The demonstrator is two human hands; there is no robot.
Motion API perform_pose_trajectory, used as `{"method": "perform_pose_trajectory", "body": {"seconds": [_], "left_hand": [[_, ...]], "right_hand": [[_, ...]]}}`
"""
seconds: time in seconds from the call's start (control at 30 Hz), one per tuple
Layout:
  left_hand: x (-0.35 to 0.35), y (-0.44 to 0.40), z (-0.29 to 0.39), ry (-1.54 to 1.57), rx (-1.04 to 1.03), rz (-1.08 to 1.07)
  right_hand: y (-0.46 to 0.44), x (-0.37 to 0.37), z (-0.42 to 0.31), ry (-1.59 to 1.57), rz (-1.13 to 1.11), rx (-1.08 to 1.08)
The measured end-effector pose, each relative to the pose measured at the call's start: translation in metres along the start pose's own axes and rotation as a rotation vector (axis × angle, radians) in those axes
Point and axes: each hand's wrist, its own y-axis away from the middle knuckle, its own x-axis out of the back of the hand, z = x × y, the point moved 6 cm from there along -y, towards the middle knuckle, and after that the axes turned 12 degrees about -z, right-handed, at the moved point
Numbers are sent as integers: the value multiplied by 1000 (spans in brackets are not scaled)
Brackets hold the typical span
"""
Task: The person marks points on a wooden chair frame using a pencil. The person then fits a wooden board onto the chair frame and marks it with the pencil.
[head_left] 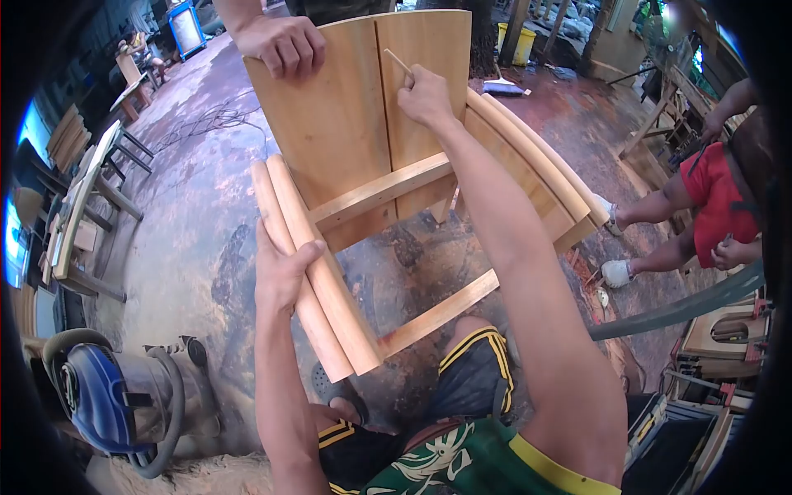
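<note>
A wooden chair frame (384,191) stands on the stained, scuffed floor (190,239), right in front of the worker's knees. Its tall back panel (326,124) is smooth, honey-coloured wood with a gently curved top edge and a dark, straight seam running down it. Below, a square-edged bar crosses the panel, and a flat rail (445,313) runs nearer the worker. Paired rounded rails (326,272) slope along the left side; a curved side panel (532,181) with rounded edging sweeps out on the right.

The worker's left hand (280,272) clasps the paired rails from the outside, thumb laid over the top, forearm rising almost straight from below. The right arm stretches well across the frame, and the right hand (426,97) grips a thin stick (398,62) that slants up leftward before the panel; I can't tell whether its tip touches the wood. A co-worker's hand (285,45) hooks over the panel's top left corner, knuckles bent.
</note>
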Motion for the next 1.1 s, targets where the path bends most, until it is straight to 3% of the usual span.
{"method": "perform_pose_trajectory", "body": {"seconds": [0.87,0.97,1.1], "left_hand": [[1,5,4,32,9,-1],[3,1,-4,-19,1,43],[1,2,-1,22,15,19]], "right_hand": [[0,-4,10,-61,-39,-30],[6,3,-2,-149,-164,-94],[22,4,-27,-128,-138,2]]}}
